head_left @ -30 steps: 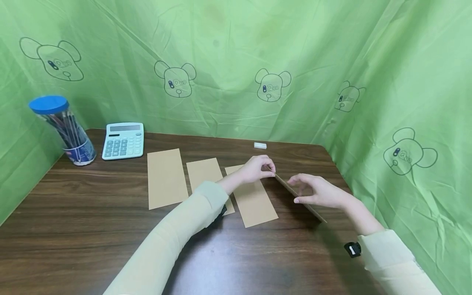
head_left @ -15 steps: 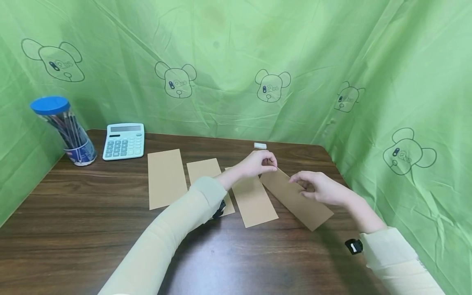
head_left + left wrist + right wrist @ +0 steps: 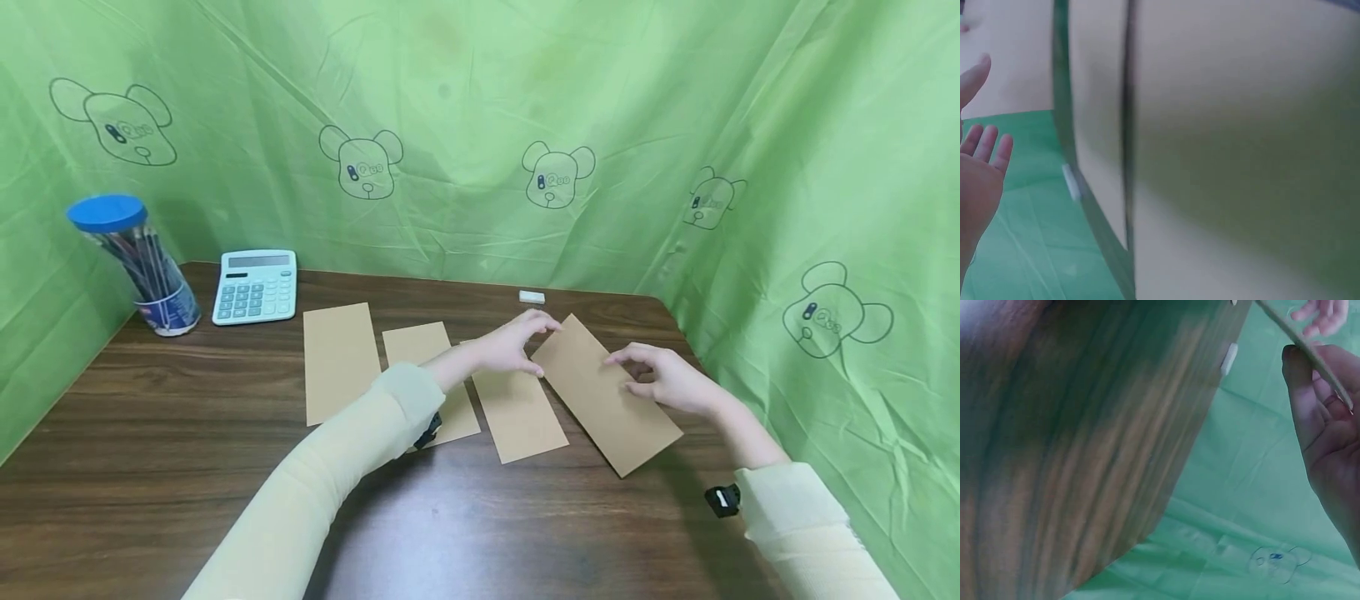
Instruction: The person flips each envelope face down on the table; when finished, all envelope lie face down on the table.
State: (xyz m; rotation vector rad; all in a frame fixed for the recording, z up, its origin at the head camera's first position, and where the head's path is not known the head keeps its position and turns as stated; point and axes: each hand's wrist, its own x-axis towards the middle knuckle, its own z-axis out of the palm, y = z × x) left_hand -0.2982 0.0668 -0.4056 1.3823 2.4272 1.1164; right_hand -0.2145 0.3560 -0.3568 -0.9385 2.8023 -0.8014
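Observation:
In the head view, my right hand pinches a rectangular brown cardboard piece by its right long edge. The right wrist view shows that cardboard edge-on between thumb and fingers. My left hand is at the upper left side of this piece, fingers and thumb apart; in the left wrist view its fingers look straight and hold nothing. Three more cardboard pieces lie on the table in a row to the left: a wide one, a narrower one, and another under my left hand, which partly covers it.
A white eraser-like block lies near the back edge of the brown wooden table. A pale blue calculator and a blue-lidded jar of pencils stand back left. Green curtain surrounds the table's back and sides.
The cardboard piece, seen edge-on a second ago, has turned its broad face upward. My left hand has let go of its far end and spread its fingers; my right hand has moved slightly right.

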